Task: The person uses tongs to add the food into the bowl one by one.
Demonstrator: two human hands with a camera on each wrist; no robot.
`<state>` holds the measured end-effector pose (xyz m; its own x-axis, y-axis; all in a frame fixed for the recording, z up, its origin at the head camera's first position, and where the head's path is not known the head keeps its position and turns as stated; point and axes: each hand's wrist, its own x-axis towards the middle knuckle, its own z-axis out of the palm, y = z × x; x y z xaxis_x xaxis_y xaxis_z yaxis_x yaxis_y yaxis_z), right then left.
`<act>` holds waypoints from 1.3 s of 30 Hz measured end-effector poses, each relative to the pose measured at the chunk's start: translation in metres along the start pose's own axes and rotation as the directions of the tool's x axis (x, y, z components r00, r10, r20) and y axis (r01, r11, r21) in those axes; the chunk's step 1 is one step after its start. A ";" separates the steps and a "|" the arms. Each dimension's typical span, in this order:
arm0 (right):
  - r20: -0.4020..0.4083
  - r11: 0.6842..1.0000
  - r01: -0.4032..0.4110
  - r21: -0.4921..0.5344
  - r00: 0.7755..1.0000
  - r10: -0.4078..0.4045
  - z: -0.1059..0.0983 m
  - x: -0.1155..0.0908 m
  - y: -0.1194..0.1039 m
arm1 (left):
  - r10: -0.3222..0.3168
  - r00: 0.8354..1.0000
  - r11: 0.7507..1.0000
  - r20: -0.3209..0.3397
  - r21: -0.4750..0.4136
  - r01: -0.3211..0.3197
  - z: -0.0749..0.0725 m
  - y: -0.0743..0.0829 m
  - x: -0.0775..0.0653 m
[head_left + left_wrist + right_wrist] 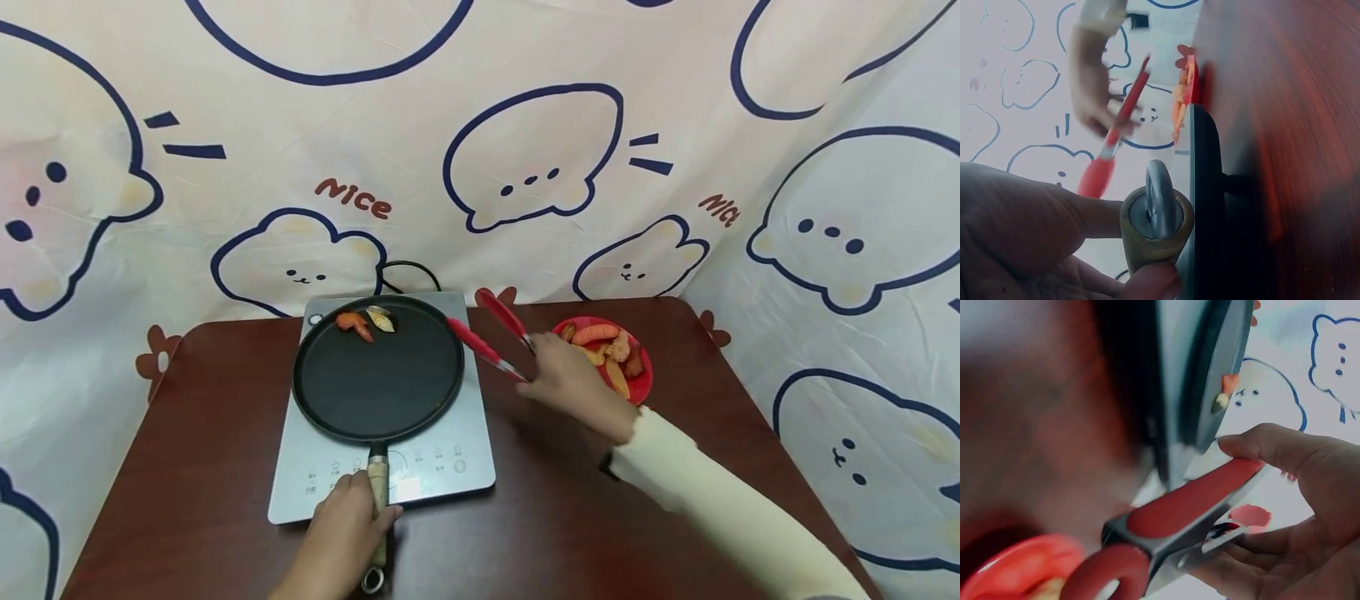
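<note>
There are two hands point(347, 523) point(576, 382), one cooktop point(474, 454), one plate point(642, 387), one pair of tongs point(480, 343) and seemingly two morsels point(382, 319) in one pan point(378, 379).

On the far printed cloth point(420, 150), a brown word point(352, 198) is reading "Nice" beyond the cooktop point(288, 500). Farther right, a second slanted word point(719, 210) is showing "Nic" and an unclear last letter. Small symbols point(438, 456) are lining the cooktop's near panel, their characters staying illegible.

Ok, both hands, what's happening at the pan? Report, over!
Left hand gripping pan handle. Right hand holding red tongs, arms spread. Two food pieces in pan, far side. No obstruction seen.
</note>
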<state>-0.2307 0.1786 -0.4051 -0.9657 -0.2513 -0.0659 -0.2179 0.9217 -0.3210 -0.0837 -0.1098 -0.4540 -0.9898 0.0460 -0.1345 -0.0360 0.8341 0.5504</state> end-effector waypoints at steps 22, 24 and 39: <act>0.228 0.955 -0.260 -0.146 0.930 0.288 -0.019 -0.083 0.119 | 0.023 1.000 1.000 -0.014 0.009 -0.023 0.001 -0.002 -0.001; 0.236 0.952 -0.265 -0.153 0.926 0.296 -0.020 -0.085 0.120 | 0.015 1.000 1.000 0.002 0.007 -0.015 0.001 -0.002 0.000; 0.223 0.939 -0.291 -0.185 0.918 0.328 -0.021 -0.092 0.127 | 0.010 1.000 1.000 0.016 0.015 -0.010 0.002 -0.001 0.002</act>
<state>-0.1720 0.3249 -0.4198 -0.9266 0.0059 -0.3760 0.0499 0.9930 -0.1073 -0.0850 -0.1093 -0.4567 -0.9878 0.0632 -0.1425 -0.0240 0.8417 0.5394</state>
